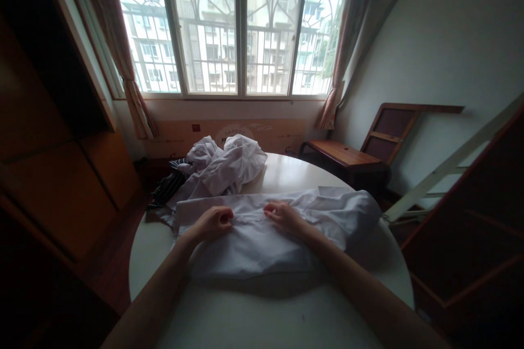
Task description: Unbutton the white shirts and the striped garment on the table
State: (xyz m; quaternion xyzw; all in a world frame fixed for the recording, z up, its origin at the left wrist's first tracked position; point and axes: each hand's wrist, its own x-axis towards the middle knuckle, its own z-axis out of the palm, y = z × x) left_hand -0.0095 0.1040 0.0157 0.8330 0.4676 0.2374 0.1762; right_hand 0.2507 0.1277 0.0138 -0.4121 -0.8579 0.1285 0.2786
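Note:
A thin white shirt [254,248] lies spread sideways across the round table, with shallow creases in its middle and a bunched end at the right. On its left half, my left hand [215,222] has curled fingers pinching the cloth. My right hand [284,215] is a short way to the right, its thumb and fingers closed on the fabric near the middle. Between the two hands runs a slightly puckered strip of cloth. The fingertips are partly hidden in the folds.
The white round table [295,172] carries a crumpled heap of pale clothes [241,166] at the back left, beside a dark striped cloth [170,185]. A wooden chair [347,154] stands behind at the right, near a pale ladder-like frame [442,169]. Wooden cabinets [61,191] line the left.

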